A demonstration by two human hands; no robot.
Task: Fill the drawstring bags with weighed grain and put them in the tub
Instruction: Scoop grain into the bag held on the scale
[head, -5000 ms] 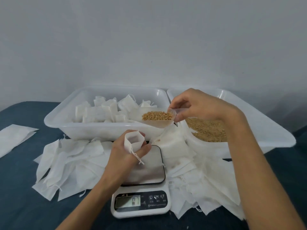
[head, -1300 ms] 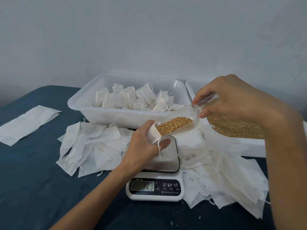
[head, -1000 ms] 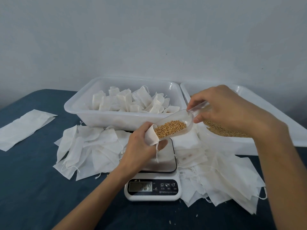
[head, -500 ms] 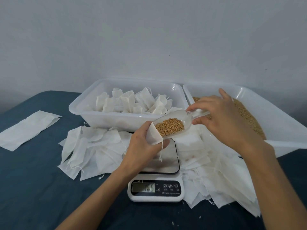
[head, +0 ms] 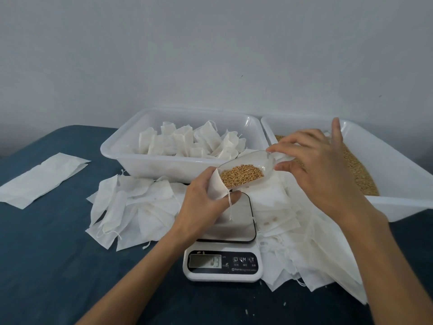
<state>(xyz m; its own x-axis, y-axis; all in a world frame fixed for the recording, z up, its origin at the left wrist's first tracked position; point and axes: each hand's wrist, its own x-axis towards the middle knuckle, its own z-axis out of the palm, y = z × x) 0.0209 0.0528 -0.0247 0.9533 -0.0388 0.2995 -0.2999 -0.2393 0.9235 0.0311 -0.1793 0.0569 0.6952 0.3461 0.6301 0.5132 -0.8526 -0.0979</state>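
My left hand (head: 201, 207) grips a small white drawstring bag (head: 216, 187) above the scale (head: 230, 233), its mouth facing right and its string hanging down. A clear plastic scoop (head: 251, 165) loaded with brown grain (head: 241, 177) has its tip at the bag's mouth. My right hand (head: 316, 170) pinches the scoop's handle between thumb and fingertips, one finger sticking up. Behind stands the white tub (head: 178, 168) with several filled bags. To the right, a second white tub (head: 393, 177) holds loose grain.
Flat empty bags lie heaped on the dark blue table left (head: 131, 207) and right (head: 304, 242) of the scale. A white folded sheet (head: 42, 179) lies at far left. A few stray grains dot the table in front of the scale.
The scoop has gone from above the tubs down to the bag's mouth, and over the last second its handle end has risen. My left hand still holds the bag over the scale.
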